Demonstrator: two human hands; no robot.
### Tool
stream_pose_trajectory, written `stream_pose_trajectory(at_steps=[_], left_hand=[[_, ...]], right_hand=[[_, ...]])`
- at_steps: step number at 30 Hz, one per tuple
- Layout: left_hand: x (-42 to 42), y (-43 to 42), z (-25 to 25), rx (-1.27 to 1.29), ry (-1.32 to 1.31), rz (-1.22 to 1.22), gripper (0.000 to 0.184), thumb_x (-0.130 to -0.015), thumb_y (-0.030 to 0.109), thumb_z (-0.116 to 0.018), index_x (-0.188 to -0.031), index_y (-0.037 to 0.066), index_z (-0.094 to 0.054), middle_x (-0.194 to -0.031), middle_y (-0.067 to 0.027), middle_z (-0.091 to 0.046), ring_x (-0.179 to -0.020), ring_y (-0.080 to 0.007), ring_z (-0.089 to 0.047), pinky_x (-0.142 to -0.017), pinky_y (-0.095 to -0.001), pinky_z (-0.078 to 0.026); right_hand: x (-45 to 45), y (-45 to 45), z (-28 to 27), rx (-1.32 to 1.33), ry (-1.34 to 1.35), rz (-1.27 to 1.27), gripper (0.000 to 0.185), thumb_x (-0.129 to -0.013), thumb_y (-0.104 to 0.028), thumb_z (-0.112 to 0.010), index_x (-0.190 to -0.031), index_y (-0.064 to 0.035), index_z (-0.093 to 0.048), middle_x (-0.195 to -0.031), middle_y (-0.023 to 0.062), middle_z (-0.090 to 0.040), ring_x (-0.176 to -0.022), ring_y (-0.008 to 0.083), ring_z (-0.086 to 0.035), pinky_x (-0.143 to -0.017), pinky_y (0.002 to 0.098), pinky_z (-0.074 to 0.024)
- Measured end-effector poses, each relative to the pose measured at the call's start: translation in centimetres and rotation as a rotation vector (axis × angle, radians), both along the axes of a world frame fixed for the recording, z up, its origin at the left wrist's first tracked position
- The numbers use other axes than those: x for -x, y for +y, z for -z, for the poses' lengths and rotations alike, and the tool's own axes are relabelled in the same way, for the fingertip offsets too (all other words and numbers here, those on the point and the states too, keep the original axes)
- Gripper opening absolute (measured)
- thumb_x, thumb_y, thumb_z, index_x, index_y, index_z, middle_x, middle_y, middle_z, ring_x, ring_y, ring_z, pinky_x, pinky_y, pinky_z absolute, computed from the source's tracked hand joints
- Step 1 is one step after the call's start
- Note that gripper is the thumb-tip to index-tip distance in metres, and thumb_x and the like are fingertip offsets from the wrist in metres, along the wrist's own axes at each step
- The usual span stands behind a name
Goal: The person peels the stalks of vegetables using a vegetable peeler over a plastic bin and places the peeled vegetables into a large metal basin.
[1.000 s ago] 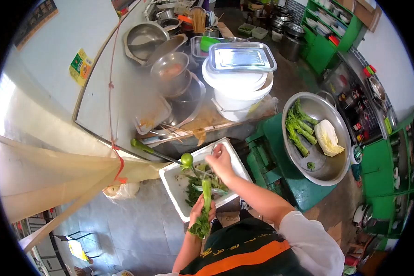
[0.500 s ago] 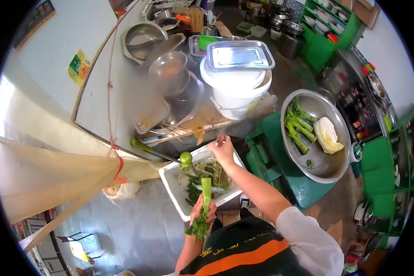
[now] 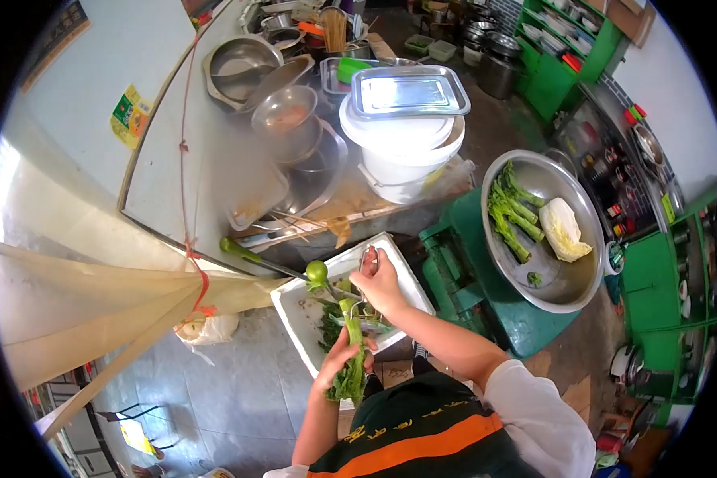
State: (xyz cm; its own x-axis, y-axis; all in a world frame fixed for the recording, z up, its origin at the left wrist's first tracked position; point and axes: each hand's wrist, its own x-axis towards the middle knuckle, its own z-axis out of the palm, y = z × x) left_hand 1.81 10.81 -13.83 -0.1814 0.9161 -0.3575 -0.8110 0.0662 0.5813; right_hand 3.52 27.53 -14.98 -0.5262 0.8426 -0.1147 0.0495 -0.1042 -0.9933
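The green stalk [image 3: 354, 331] is over the near side of the white box [image 3: 413, 287], its bare end pointing far and a little left, its leafy end hanging towards the person. The left hand [image 3: 340, 360] has it from the left, low down near the leaves, with the fingers part-curled round it and looking looser and more spread than a moment ago. The stalk itself leans further left than it did.

The right hand [image 3: 379, 284] is just to the far right of the stalk's bare end, fingers closed on a thin metal tool [image 3: 360, 302]. Half a second earlier that hand was lifted away towards the box's far edge; now it has come back, and the tool's head is at the stalk's upper part, though I can't tell whether it is touching.

Below, in the box, lie green trimmings [image 3: 331, 325], partly hidden by hands and stalk. A round green object [image 3: 316, 272] sits just left of the right hand, near the box's far left side.

To the right, a wide metal basin [image 3: 566, 285] rests on a green stand [image 3: 526, 328], with more stalks [image 3: 514, 217] on its left side and a pale cabbage [image 3: 566, 229] on its right. Beyond the box, on the counter, stands a white bucket [image 3: 398, 171], topped by a metal tray [image 3: 410, 92].
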Motion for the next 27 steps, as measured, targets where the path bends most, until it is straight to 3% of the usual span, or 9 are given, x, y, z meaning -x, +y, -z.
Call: stream_pose_trajectory(at_steps=[6,9,14,15,17,20,23,25,27], left_hand=[[0.8,0.2,0.2,0.082,0.204,0.250,0.037,-0.079,0.008,-0.047,-0.113,0.002,-0.034,-0.084,-0.0120,-0.053,-0.059,-0.0155,-0.049,-0.055,-0.0237,-0.043],[0.4,0.4,-0.3,0.071,0.260,0.214,0.037,-0.077,0.006,-0.047,-0.111,0.001,-0.035,-0.084,-0.0127,-0.053,-0.057,-0.0140,-0.048,-0.050,-0.0233,-0.040],[-0.4,-0.1,-0.9,0.041,0.158,0.252,0.041,-0.077,0.005,-0.046,-0.115,0.002,-0.032,-0.080,-0.0129,-0.052,-0.055,-0.0139,-0.046,-0.047,-0.0218,-0.039],[-0.6,-0.3,-1.0,0.032,0.120,0.255,0.046,-0.077,0.005,-0.046,-0.119,0.002,-0.030,-0.080,-0.0133,-0.051,-0.055,-0.0141,-0.046,-0.046,-0.0216,-0.039],[-0.6,-0.4,-1.6,-0.041,0.137,0.257,0.055,-0.079,0.008,-0.045,-0.128,0.004,-0.021,-0.082,-0.0153,-0.051,-0.057,-0.0151,-0.047,-0.047,-0.0219,-0.040],[-0.7,-0.3,-1.7,-0.033,0.097,0.149,0.056,-0.083,0.015,-0.045,-0.131,0.005,-0.017,-0.086,-0.0185,-0.052,-0.060,-0.0165,-0.048,-0.047,-0.0231,-0.041],[-0.9,-0.3,-2.2,0.017,0.060,0.102,0.053,-0.083,0.016,-0.045,-0.129,0.005,-0.021,-0.087,-0.0191,-0.052,-0.061,-0.0168,-0.048,-0.047,-0.0235,-0.042],[-0.8,-0.2,-2.0,0.011,0.073,0.096,0.052,-0.083,0.018,-0.045,-0.127,0.004,-0.023,-0.086,-0.0193,-0.052,-0.059,-0.0165,-0.048,-0.047,-0.0233,-0.042],[-0.3,0.1,-1.6,-0.003,0.093,0.087,0.050,-0.083,0.019,-0.046,-0.126,0.003,-0.025,-0.085,-0.0194,-0.053,-0.058,-0.0162,-0.048,-0.048,-0.0230,-0.042]], right_hand=[[-1.6,-3.0,-2.3,-0.260,0.001,-0.173,0.035,-0.063,-0.015,-0.063,-0.087,-0.0038,-0.040,-0.053,0.0033,-0.046,-0.044,0.0138,-0.046,-0.044,0.0270,-0.0379],[-1.9,-3.8,-2.4,-0.287,-0.031,-0.261,0.037,-0.064,-0.010,-0.063,-0.094,-0.0017,-0.042,-0.054,-0.0003,-0.043,-0.047,0.0079,-0.041,-0.045,0.0230,-0.0355],[0.5,-0.8,-1.5,-0.335,-0.148,-0.056,0.034,-0.061,-0.015,-0.065,-0.080,-0.0041,-0.039,-0.055,0.0030,-0.046,-0.048,0.0125,-0.046,-0.047,0.0272,-0.0380],[1.2,0.6,-0.2,-0.325,-0.113,0.006,0.034,-0.060,-0.019,-0.064,-0.080,-0.0049,-0.040,-0.055,0.0052,-0.047,-0.048,0.0200,-0.049,-0.047,0.0322,-0.0399],[2.1,2.9,1.4,-0.309,-0.226,0.043,0.035,-0.059,-0.019,-0.065,-0.080,-0.0045,-0.041,-0.059,0.0046,-0.048,-0.052,0.0168,-0.049,-0.050,0.0305,-0.0401],[3.0,5.0,4.8,-0.082,-0.064,0.185,0.033,-0.059,-0.018,-0.065,-0.078,-0.0041,-0.042,-0.067,0.0038,-0.049,-0.058,0.0132,-0.047,-0.055,0.0263,-0.0396],[2.4,3.9,1.5,0.059,0.002,0.096,0.032,-0.060,-0.016,-0.065,-0.080,-0.0048,-0.042,-0.066,0.0020,-0.047,-0.057,0.0117,-0.046,-0.054,0.0260,-0.0392],[0.6,1.6,-2.2,0.239,-0.008,-0.140,0.032,-0.061,-0.011,-0.063,-0.086,-0.0031,-0.044,-0.063,-0.0013,-0.040,-0.053,0.0076,-0.043,-0.048,0.0221,-0.0359],[0.1,-0.7,-2.1,-0.050,0.006,-0.223,0.033,-0.061,-0.014,-0.063,-0.086,-0.0038,-0.044,-0.062,-0.0010,-0.043,-0.051,0.0076,-0.040,-0.049,0.0223,-0.0355]])
